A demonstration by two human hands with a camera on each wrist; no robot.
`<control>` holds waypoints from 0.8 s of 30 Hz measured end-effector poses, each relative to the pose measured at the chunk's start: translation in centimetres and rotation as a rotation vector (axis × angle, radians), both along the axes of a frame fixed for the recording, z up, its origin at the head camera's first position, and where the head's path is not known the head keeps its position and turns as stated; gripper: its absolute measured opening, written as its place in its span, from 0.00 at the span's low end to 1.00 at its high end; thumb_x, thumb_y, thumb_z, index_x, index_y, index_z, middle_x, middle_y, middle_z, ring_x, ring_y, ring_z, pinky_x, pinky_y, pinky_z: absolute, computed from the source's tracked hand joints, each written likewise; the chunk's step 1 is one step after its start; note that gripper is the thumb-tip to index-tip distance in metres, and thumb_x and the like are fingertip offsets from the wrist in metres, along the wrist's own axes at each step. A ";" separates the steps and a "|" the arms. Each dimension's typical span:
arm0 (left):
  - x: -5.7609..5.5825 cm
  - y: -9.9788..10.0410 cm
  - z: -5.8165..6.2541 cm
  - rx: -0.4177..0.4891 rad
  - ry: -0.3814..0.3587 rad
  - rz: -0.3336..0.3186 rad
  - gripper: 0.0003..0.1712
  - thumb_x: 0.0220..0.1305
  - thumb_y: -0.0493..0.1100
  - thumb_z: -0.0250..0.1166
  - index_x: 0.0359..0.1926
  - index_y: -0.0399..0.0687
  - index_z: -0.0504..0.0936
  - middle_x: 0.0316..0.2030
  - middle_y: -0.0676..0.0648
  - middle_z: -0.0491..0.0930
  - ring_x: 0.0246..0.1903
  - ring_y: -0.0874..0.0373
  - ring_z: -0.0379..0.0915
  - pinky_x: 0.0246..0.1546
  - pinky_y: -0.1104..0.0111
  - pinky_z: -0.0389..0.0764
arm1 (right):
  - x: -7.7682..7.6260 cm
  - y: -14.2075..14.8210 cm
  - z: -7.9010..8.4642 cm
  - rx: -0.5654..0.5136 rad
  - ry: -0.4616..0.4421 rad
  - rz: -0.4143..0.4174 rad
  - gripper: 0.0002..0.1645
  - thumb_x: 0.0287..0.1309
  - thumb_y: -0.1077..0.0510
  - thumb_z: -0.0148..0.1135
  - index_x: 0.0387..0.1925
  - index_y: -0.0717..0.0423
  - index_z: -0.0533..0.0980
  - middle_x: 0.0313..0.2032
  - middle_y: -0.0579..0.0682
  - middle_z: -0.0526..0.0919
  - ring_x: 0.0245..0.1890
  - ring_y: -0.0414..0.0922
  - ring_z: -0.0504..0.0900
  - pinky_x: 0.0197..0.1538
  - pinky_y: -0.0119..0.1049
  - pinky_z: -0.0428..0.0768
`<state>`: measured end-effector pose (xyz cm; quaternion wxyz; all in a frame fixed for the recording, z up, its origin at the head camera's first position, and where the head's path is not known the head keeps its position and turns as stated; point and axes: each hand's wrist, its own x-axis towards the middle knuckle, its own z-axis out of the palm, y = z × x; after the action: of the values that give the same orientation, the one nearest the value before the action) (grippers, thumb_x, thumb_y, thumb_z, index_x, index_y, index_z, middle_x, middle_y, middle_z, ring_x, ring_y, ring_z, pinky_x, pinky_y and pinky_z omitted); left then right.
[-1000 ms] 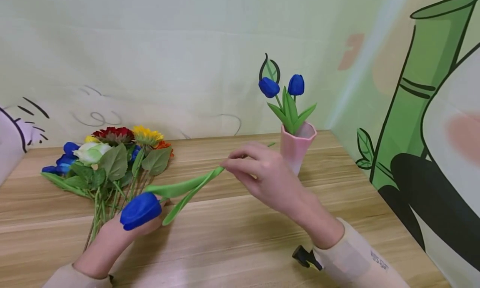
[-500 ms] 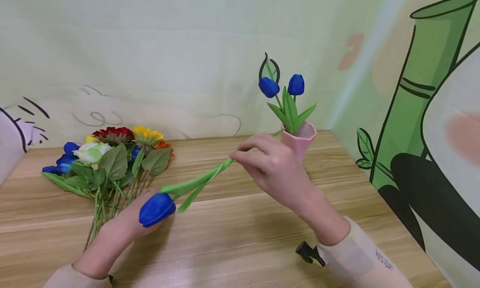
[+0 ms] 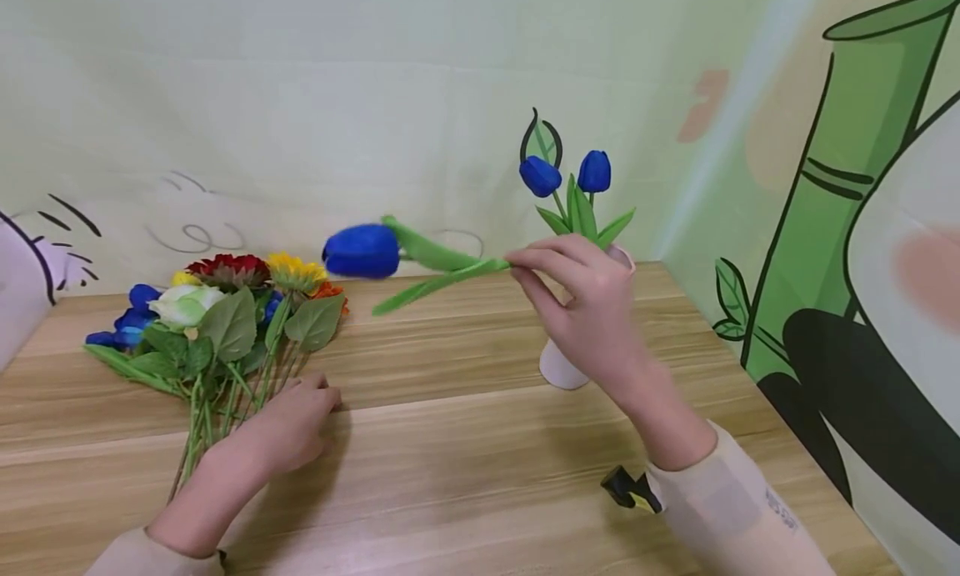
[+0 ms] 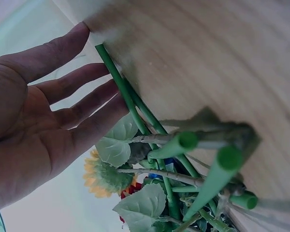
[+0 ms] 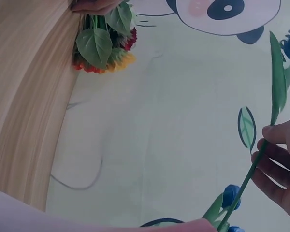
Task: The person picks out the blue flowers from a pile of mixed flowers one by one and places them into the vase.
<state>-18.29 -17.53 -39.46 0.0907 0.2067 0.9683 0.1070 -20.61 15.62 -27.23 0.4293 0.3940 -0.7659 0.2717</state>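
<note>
My right hand (image 3: 592, 313) pinches the green stem of a blue artificial tulip (image 3: 362, 252) between thumb and fingertips. The tulip lies nearly level in the air, bloom to the left, leaves trailing beside the stem. Behind that hand stands a pink and white vase (image 3: 564, 368), partly hidden, with two blue tulips (image 3: 540, 176) in it. In the right wrist view the held stem (image 5: 253, 166) slants down toward the vase's rim. My left hand (image 3: 281, 426) rests on the table beside a bunch of flowers; its loosely extended fingers (image 4: 94, 104) lie next to the green stems.
Several artificial flowers lie bunched at the left: a white rose (image 3: 185, 306), a dark red bloom (image 3: 228, 269), a yellow sunflower (image 3: 294, 272) and blue ones. A printed cloth backdrop (image 3: 360, 126) rises behind the wooden table (image 3: 450, 493). A black strap piece (image 3: 626, 488) hangs by the right sleeve.
My right hand has moved up and to the right, in front of the vase, lifting the tulip; its bloom has swung up from near my left wrist. The left hand stays put.
</note>
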 end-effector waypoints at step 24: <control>0.0 0.0 -0.3 0.000 0.018 -0.002 0.22 0.52 0.35 0.79 0.47 0.34 0.82 0.43 0.38 0.75 0.46 0.39 0.75 0.49 0.47 0.78 | -2.5 2.7 -0.3 -0.225 -0.304 -0.201 0.08 0.63 0.71 0.64 0.44 0.70 0.82 0.37 0.57 0.84 0.35 0.46 0.82 0.34 0.32 0.82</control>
<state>-18.32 -17.57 -39.73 0.0819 0.2087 0.9689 0.1051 -23.08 18.34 -27.57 0.3750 0.2196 -0.8221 0.3678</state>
